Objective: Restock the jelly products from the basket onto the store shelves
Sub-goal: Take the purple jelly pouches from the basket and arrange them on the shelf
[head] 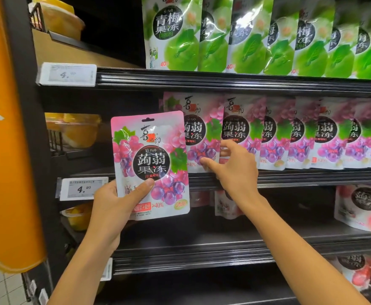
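A single wide-angle view from the person's head faces the store shelving straight on, tilted slightly down. It sits close: the middle shelf (312, 178) crosses at mid-height, and the green plum jelly pouches (173, 34) above are cut off at the top. Both forearms enter from the bottom edge. The left hand (112, 203) holds a grape jelly pouch (151, 164) nearest the lens, and the right hand (235, 168) touches the shelved grape pouches (312, 133). An orange sign (6, 150) bows along the left edge.
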Motion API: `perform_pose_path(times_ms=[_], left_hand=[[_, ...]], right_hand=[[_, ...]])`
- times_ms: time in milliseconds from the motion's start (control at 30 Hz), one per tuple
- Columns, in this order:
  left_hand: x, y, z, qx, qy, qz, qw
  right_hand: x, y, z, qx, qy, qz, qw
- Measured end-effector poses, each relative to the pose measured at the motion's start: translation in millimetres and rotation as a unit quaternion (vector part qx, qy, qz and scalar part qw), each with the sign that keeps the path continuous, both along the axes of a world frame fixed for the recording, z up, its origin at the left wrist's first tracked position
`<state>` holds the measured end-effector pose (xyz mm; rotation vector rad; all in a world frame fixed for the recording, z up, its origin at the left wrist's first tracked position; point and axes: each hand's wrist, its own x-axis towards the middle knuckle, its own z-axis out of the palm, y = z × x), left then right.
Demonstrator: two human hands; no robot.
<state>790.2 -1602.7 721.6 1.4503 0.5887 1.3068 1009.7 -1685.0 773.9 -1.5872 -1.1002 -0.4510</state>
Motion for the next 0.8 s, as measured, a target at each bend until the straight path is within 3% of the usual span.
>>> perform_pose_path(times_ms=[333,533,700,800], left_hand=[[10,-6,6,0.007,0.019,0.011,1.000],[16,-13,14,0.012,0.018,0.010,1.000],[21,-16,25,0.051,0.009,-0.001,0.999],[21,-15,32,0.057,0.017,0.012,0.998]], right_hand=[[8,-10,-2,0.008,0.051,0.053,0.997],[-9,-25,3,0.126,0.020,0.089,0.988],[-33,-21,-1,-0.049,0.082,0.288,0.953],[-39,-14,1,-0.042,0.156,0.341,0.926]])
